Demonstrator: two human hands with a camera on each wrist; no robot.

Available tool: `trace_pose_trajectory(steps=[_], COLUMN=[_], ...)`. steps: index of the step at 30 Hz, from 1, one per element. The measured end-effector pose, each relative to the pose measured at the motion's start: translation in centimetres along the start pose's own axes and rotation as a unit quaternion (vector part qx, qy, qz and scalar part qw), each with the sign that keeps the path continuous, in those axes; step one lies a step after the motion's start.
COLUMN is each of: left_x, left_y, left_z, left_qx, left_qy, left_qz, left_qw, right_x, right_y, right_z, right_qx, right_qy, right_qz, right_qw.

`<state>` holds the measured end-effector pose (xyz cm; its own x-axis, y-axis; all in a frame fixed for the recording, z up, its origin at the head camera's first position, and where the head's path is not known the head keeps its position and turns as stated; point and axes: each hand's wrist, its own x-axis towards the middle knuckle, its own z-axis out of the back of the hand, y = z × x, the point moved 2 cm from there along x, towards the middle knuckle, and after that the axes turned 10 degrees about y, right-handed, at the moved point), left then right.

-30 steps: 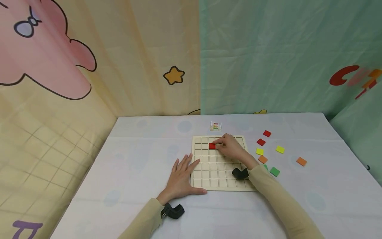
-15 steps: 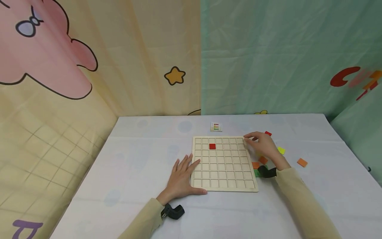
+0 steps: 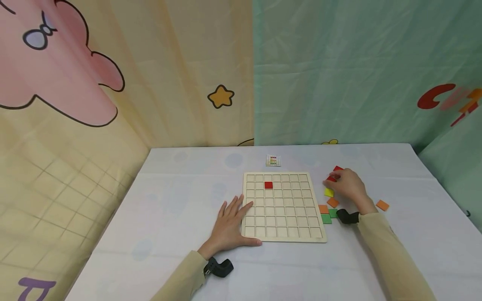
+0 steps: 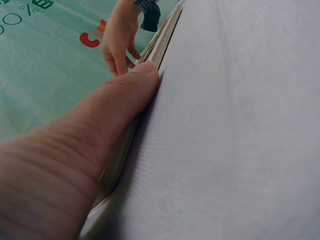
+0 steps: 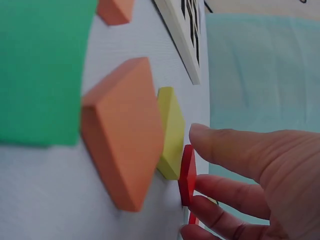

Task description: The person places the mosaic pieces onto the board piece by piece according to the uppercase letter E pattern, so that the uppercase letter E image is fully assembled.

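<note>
A pale wooden grid board (image 3: pixel 282 209) lies on the table with one red tile (image 3: pixel 268 185) seated in its second row. My left hand (image 3: pixel 230 219) rests flat at the board's left front corner, thumb (image 4: pixel 125 95) pressed along the board's edge (image 4: pixel 160 47). My right hand (image 3: pixel 348 186) is off the board's right side, fingers curled over a loose red tile (image 3: pixel 330 179). In the right wrist view the thumb (image 5: pixel 235 150) and fingers (image 5: pixel 220 192) pinch that red tile (image 5: pixel 187 175) from both sides as it lies on the cloth.
Loose tiles lie right of the board: another red (image 3: pixel 337 168), yellow (image 3: pixel 329 192), orange (image 3: pixel 333 202), orange (image 3: pixel 323 208), green (image 3: pixel 326 218), and a far orange (image 3: pixel 382 205). A small pattern card (image 3: pixel 273 160) sits behind the board. Curtains close off the back and sides.
My right hand left the red tile in the board, moved right off the board and closed on a loose red tile. The left hand has not moved.
</note>
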<state>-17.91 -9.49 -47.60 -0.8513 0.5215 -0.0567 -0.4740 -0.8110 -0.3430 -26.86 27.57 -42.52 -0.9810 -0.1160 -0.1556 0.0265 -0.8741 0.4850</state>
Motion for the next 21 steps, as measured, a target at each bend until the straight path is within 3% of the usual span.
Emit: trace_pose_trajectory(steps=[8, 21], left_x=[-0.03, 0.01], left_y=[-0.06, -0.08], left_z=[0.08, 0.05], left_qx=[0.001, 0.007], left_qy=[-0.001, 0.001], left_qz=[-0.002, 0.002], left_qw=[1.0, 1.0], right_x=[-0.09, -0.16], right_y=[-0.04, 0.27], right_z=[-0.45, -0.63], right_qx=[0.002, 0.058], right_qy=[-0.032, -0.011], right_qz=[0.017, 0.014], right_qw=[0.9994, 0.9982])
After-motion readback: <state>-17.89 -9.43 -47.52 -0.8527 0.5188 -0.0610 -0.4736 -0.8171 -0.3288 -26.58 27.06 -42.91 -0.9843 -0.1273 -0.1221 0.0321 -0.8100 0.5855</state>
